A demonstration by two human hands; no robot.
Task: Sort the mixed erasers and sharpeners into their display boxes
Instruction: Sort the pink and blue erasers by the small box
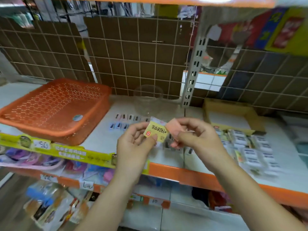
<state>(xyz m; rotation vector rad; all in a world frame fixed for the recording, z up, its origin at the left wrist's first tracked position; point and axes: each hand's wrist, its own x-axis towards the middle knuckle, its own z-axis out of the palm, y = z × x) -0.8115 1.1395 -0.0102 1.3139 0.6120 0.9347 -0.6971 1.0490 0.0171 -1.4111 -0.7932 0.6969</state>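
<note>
Left hand: grip pinches small yellow printed eraser.
Right hand: grip pinches pink rectangular eraser.
Risk: loose pinch could drop either onto white shelf.

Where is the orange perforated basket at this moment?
In the head view, the orange basket sits upside down on the left of the white shelf, left of both hands and the clear plastic cup.
</note>
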